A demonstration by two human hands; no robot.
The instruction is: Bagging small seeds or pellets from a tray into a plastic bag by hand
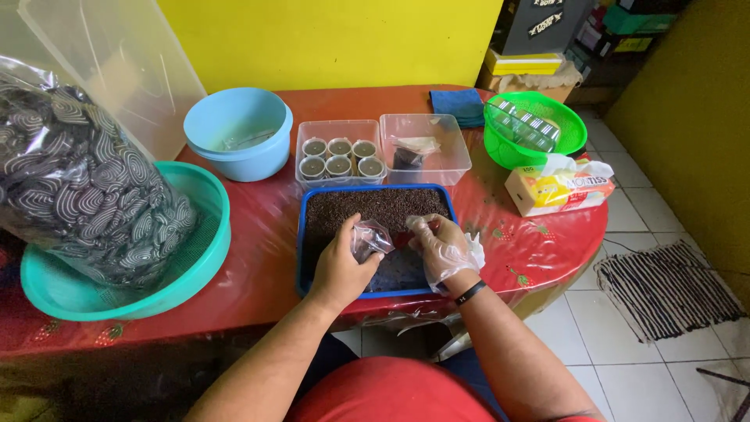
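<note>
Head view, only one we get. We see the left hand [340, 270], bare, pinching a small clear plastic bag [370, 238] at its edge, fingers clenched on it. The right hand [441, 246] wears a thin clear glove and a black wristband [469, 293]; its fingertips [414, 225] touch the bag's other side, so we read it as grasping the bag mouth too. The bag hangs just above the near half of a blue tray [301, 234] filled with dark brown granules [375, 207]; both hands sit over that tray. The tray rests on a red table [258, 273] at the front edge.

Just behind the tray we note a clear box [301, 129] holding six small round cups [340, 156] with dark filling, and beside it a second clear box [461, 160] with a small dark packet inside. Left of these a light blue bowl [238, 133]. Far left, a teal basket [78, 301] carries a big plastic bag of black-and-white patterned pieces [78, 187]. To the right, a green basket [535, 125], a tissue box [555, 187] near the table edge, a blue cloth [459, 105] at the back. Striped mat [664, 289] on the tiled floor.
</note>
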